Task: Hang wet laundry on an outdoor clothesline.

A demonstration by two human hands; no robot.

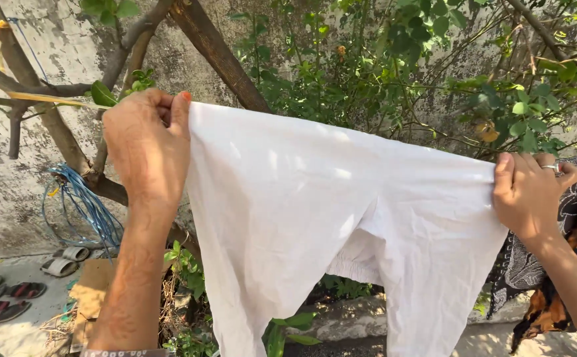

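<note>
A white pair of trousers (pixel 315 198) hangs spread over a clothesline, legs dangling down. My left hand (pixel 146 142) pinches its upper left corner at the line, thumb and fingers closed on the cloth. At the upper right edge of the trousers my right hand (pixel 530 192), with a ring on one finger, grips the fabric. The line itself shows as a thin yellowish cord (pixel 50 99) to the left of my left hand.
A dark patterned black-and-orange cloth (pixel 566 264) hangs at the right. Tree branches (pixel 216 53) and leafy shrubs (pixel 401 66) stand before a stained concrete wall. Blue wire (pixel 83 205) coils on the trunk; sandals (pixel 17 294) and cardboard (pixel 90 291) lie on the ground.
</note>
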